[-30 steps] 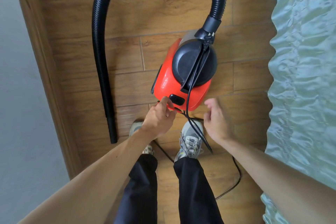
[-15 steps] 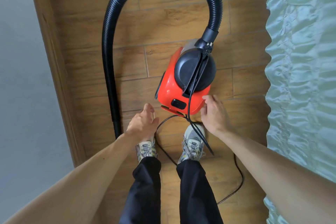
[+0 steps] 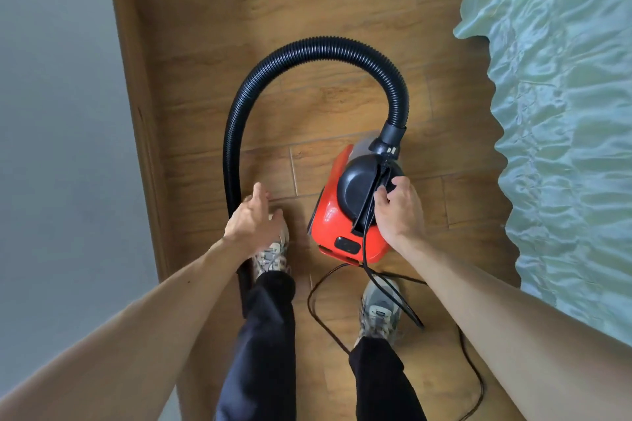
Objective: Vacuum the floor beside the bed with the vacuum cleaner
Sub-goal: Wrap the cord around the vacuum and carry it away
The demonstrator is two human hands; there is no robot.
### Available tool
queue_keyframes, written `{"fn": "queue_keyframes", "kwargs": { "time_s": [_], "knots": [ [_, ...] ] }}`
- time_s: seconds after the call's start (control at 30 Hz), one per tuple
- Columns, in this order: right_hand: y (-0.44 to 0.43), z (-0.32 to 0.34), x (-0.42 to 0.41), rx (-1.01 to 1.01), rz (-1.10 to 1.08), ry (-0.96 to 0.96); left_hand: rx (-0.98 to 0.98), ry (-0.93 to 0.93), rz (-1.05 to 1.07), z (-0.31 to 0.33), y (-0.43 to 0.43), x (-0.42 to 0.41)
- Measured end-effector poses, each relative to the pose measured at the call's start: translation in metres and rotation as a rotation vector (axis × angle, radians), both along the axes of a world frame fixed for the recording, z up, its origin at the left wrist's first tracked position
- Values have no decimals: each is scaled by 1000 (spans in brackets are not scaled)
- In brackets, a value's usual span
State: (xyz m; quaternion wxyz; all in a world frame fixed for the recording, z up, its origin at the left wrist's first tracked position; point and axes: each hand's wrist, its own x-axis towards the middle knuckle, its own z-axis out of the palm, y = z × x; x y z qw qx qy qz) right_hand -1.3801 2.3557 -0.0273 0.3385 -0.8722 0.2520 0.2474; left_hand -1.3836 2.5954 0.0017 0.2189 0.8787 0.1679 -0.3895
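Vacuum cleaner (image 3: 337,222), red, stands on the wooden floor (image 3: 307,10). Its black hose (image 3: 236,133) arches down the left; just beside it the left grip (image 3: 254,220) hovers loosely open, empty. The right grip (image 3: 400,212) curls over the cleaner's black top. A green-covered bed (image 3: 564,113) lines the floor's right edge.

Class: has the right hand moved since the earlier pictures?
Yes. Against the vacuum cleaner, the right hand has gone forward from beside its rear end onto its black top, which it now grips.

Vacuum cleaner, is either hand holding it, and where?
Right hand grips the vacuum cleaner by its black top handle; left hand holds nothing.
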Motion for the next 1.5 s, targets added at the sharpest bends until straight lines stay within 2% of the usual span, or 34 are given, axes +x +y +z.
{"fn": "queue_keyframes", "kwargs": {
  "time_s": [0.23, 0.47, 0.67, 0.93, 1.03, 1.17, 1.3, 1.5],
  "knots": [
    [21, -16, 8, 54, -198, -10, 48, -24, -103, -7, 40, 61],
    [46, -34, 13, -35, -439, -30, 162, -60, -62, -32, 85, 112],
    [46, -51, 2, 25, -544, -152, 90, -57, -31, -68, 101, 142],
    [57, -72, -2, -15, -594, -271, -47, -54, 16, -113, 102, 153],
    [60, -74, -3, -61, -610, -250, -102, -72, 26, -112, 105, 149],
    [64, -64, 1, -81, -597, -193, -171, -86, 44, -94, 117, 142],
    [69, -46, 20, -80, -488, -207, -182, -125, 43, -66, 136, 142],
    [71, 14, 56, -104, -356, -238, -194, -177, 51, -11, 160, 158]
  ]
}}
